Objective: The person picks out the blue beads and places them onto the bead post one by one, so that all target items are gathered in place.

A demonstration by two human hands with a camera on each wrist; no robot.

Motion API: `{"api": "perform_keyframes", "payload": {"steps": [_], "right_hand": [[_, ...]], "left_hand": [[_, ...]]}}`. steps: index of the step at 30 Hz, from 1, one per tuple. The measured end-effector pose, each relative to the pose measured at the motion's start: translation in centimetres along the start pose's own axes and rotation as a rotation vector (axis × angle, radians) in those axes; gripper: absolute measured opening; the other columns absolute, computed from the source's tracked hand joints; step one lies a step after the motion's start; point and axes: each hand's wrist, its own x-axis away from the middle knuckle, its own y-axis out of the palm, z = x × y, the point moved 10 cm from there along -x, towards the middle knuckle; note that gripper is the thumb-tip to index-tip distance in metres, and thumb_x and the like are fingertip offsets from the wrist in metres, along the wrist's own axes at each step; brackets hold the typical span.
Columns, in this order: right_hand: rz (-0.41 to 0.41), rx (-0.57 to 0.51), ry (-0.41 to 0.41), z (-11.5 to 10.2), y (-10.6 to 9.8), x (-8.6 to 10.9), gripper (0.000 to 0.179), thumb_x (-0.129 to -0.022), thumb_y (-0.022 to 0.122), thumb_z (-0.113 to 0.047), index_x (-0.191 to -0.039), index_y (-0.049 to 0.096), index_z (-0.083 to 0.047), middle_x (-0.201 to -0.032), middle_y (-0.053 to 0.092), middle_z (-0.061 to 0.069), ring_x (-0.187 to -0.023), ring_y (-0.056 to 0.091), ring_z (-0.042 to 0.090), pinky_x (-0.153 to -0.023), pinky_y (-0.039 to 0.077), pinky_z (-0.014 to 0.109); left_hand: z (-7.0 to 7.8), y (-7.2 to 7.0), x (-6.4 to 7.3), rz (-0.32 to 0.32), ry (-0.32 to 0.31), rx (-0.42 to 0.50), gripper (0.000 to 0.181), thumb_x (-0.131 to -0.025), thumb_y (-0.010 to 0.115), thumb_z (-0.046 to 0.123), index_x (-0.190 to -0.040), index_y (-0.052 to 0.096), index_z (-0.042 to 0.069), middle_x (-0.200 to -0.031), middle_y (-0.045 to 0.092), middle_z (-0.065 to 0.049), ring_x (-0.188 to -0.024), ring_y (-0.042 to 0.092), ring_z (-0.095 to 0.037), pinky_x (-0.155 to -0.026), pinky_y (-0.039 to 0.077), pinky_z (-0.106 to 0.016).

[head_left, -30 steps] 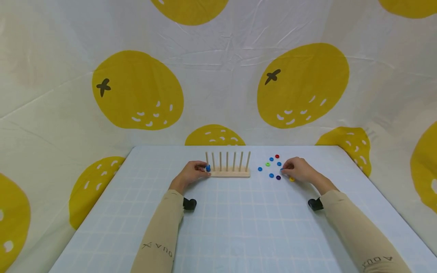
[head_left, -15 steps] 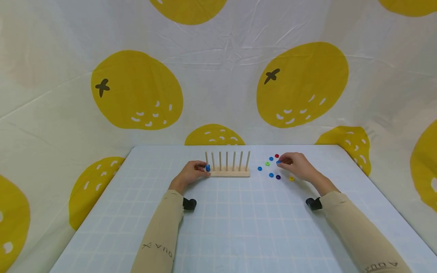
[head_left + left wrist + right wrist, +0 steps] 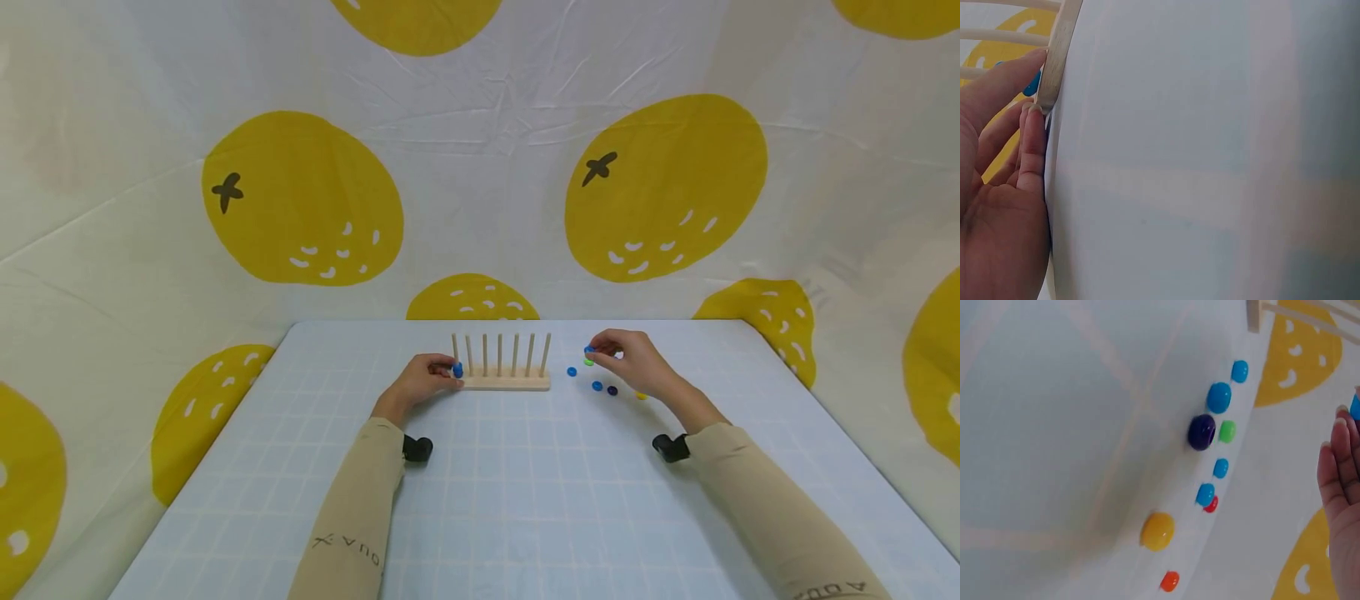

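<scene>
A wooden peg rack (image 3: 506, 384) with several upright pegs stands toward the back of the table. My left hand (image 3: 420, 379) grips its left end, thumb and fingertips on the base (image 3: 1057, 69) in the left wrist view. Blue beads (image 3: 457, 369) sit low on the leftmost peg, partly covered by that hand. Right of the rack, my right hand (image 3: 633, 362) pinches a blue bead (image 3: 589, 351) between thumb and fingers, raised over the table. Only an edge of this bead (image 3: 1355, 407) shows in the right wrist view.
Loose beads lie right of the rack: several blue ones (image 3: 1219, 397), a green one (image 3: 1227, 431), a dark purple one (image 3: 1200, 432), a red one (image 3: 1211, 504), a yellow one (image 3: 1157, 531) and an orange one (image 3: 1170, 581). A patterned curtain (image 3: 480, 208) hangs behind the table.
From among the loose beads, my right hand has lifted a blue bead and carried it left toward the rack. My left hand has stayed at the rack's left end.
</scene>
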Motion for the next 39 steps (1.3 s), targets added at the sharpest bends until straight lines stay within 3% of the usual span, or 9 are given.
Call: {"api": "perform_keyframes", "payload": {"steps": [4,11,19,24,39], "right_hand": [[0.022,-0.022,-0.043,-1.6,0.4,-0.3,0.017,-0.096,0.073,-0.016,-0.109,0.072,-0.005,-0.099,0.073,0.004,-0.089,0.065,0.020,-0.081,0.056,0.035],[0.030,-0.059,-0.111,-4.3,1.2,-1.0,0.017,-0.097,0.073,-0.015,-0.110,0.071,-0.004,-0.098,0.072,0.003,-0.089,0.063,0.020,-0.083,0.055,0.043],[0.051,-0.067,-0.195,-7.3,2.0,-2.2,0.018,-0.097,0.072,-0.013,-0.111,0.071,-0.003,-0.100,0.072,0.006,-0.092,0.065,0.023,-0.084,0.055,0.039],[0.034,-0.089,-0.222,-9.0,2.8,-3.0,0.018,-0.097,0.071,-0.012,-0.112,0.070,-0.002,-0.103,0.072,0.006,-0.095,0.065,0.023,-0.087,0.055,0.044],[-0.052,-0.118,-0.287,-13.4,5.4,-5.6,0.015,-0.099,0.068,-0.011,-0.111,0.070,-0.002,-0.100,0.070,0.008,-0.092,0.063,0.021,-0.085,0.054,0.041]], "left_hand": [[-0.1,0.0,0.0,0.001,-0.005,0.003,0.050,-0.087,0.084,0.016,-0.132,0.066,0.005,-0.101,0.065,-0.007,-0.092,0.056,-0.021,-0.088,0.047,-0.032],[0.1,-0.2,0.0,0.008,0.011,-0.011,0.049,-0.087,0.083,0.015,-0.131,0.066,0.002,-0.099,0.065,-0.008,-0.091,0.056,-0.021,-0.086,0.046,-0.032],[0.2,-0.3,0.2,0.008,-0.001,0.011,0.049,-0.087,0.083,0.014,-0.132,0.065,0.003,-0.099,0.064,-0.007,-0.091,0.055,-0.020,-0.089,0.046,-0.033],[0.1,-0.3,0.0,0.008,0.006,0.019,0.049,-0.086,0.084,0.014,-0.131,0.066,0.002,-0.098,0.065,-0.007,-0.091,0.056,-0.020,-0.087,0.047,-0.032],[-0.1,-0.2,-0.1,-0.012,0.014,0.035,0.049,-0.087,0.083,0.015,-0.131,0.066,0.002,-0.099,0.065,-0.008,-0.090,0.055,-0.020,-0.084,0.047,-0.030]]}}
